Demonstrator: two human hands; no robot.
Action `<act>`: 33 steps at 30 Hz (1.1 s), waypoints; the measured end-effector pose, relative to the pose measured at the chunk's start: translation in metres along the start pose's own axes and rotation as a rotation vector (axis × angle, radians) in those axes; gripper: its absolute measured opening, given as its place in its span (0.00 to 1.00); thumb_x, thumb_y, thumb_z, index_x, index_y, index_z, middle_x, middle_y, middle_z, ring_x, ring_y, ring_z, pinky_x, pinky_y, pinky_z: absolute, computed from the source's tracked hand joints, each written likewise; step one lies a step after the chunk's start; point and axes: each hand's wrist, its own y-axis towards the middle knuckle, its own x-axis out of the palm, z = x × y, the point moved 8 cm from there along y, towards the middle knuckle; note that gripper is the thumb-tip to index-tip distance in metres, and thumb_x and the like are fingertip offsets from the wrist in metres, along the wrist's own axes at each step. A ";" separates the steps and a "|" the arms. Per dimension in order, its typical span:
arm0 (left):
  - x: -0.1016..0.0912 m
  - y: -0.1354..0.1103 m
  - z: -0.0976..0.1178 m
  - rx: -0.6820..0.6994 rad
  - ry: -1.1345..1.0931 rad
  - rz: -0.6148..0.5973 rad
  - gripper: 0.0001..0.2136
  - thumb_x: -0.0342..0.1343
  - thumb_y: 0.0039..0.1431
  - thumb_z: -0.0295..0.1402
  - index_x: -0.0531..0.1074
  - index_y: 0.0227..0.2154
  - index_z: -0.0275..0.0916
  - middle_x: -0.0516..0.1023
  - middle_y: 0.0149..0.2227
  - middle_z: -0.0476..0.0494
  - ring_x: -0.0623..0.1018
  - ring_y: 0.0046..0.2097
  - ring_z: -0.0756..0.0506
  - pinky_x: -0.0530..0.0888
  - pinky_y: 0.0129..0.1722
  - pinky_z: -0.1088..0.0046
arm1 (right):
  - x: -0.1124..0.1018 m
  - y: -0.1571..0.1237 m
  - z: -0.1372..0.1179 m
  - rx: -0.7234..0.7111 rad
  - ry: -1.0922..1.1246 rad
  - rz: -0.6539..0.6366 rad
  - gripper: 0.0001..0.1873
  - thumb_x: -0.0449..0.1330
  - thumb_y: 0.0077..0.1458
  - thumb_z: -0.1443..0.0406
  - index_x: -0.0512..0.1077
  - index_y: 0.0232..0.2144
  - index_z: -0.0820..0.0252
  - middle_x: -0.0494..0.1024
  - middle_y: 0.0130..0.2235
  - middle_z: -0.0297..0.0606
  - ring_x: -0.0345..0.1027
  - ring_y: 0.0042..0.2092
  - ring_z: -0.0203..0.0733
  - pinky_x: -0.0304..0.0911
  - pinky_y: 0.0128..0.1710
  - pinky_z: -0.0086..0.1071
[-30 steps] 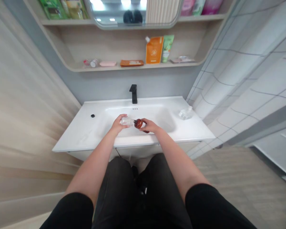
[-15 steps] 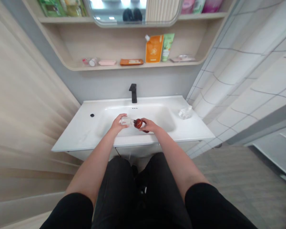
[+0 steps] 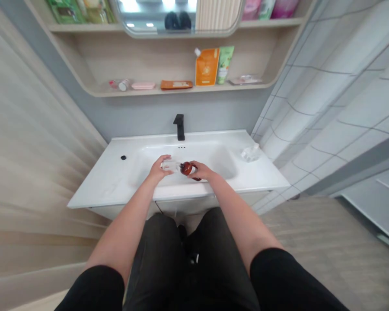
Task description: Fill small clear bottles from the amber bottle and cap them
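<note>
Over the front of the white sink basin, my left hand is closed around a clear bottle. My right hand grips a brown bottle that is tilted onto its side, its dark neck pointing left. That neck meets the mouth of the clear bottle; whether it reaches inside, I cannot tell. Fingers cover part of both bottles. Whether liquid is passing between them is too small to see.
A black faucet rises behind the basin. On the counter lie a small black cap at left and crumpled clear plastic at right. Above, a shelf holds an orange pouch and a green tube.
The whole view has shifted slightly left. Both hands keep hold of their bottles, which stay neck to mouth with almost no visible movement.
</note>
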 end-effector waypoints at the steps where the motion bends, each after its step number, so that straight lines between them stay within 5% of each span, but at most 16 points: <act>1: 0.000 0.000 0.000 0.001 0.001 0.002 0.38 0.77 0.35 0.34 0.76 0.56 0.45 0.77 0.61 0.37 0.75 0.64 0.32 0.77 0.58 0.51 | 0.000 -0.001 -0.002 -0.002 0.002 0.001 0.35 0.78 0.43 0.64 0.78 0.56 0.54 0.85 0.53 0.37 0.78 0.54 0.52 0.69 0.60 0.42; 10: -0.003 0.001 0.000 0.005 0.036 0.001 0.38 0.77 0.36 0.32 0.77 0.56 0.46 0.77 0.62 0.38 0.75 0.65 0.31 0.76 0.59 0.51 | -0.003 -0.005 -0.009 -0.010 0.023 0.001 0.36 0.78 0.43 0.64 0.78 0.56 0.55 0.85 0.54 0.39 0.78 0.55 0.53 0.69 0.60 0.41; 33: -0.003 0.013 0.043 -0.016 0.100 -0.055 0.37 0.78 0.34 0.32 0.78 0.54 0.44 0.78 0.61 0.36 0.74 0.65 0.30 0.77 0.57 0.52 | -0.007 -0.007 -0.015 -0.114 0.081 0.066 0.37 0.78 0.44 0.59 0.77 0.58 0.54 0.85 0.53 0.37 0.79 0.54 0.50 0.69 0.60 0.40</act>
